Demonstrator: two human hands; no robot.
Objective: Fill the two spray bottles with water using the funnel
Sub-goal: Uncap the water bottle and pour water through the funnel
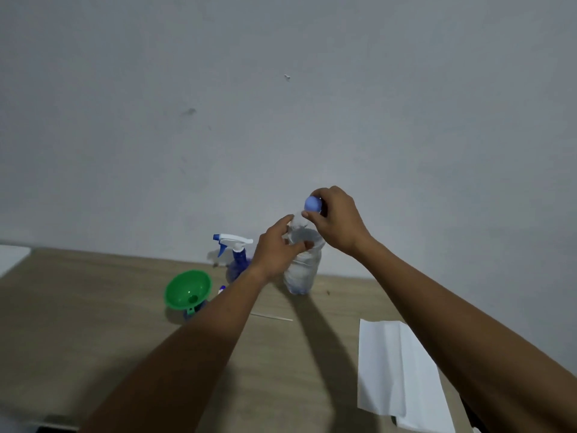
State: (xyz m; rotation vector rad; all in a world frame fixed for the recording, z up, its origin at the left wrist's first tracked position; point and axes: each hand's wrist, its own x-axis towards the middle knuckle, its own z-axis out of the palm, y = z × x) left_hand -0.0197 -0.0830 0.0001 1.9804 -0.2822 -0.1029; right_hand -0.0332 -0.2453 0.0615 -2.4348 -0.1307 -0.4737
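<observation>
While the left hand (278, 251) curls its fingers round the clear water bottle (301, 273) at frame centre, the right hand (337, 220) pinches its blue cap (313, 204). Spray bottle (237, 248) stands just left on the counter (93, 307); green funnel (187, 289) further left, possibly seated in a second bottle. White paper (396, 370) lower right.

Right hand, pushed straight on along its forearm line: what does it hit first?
The right hand pinches the first thing: the round blue cap atop the clear plastic water bottle. Past that, probably only the grey wall; depth unclear.
</observation>
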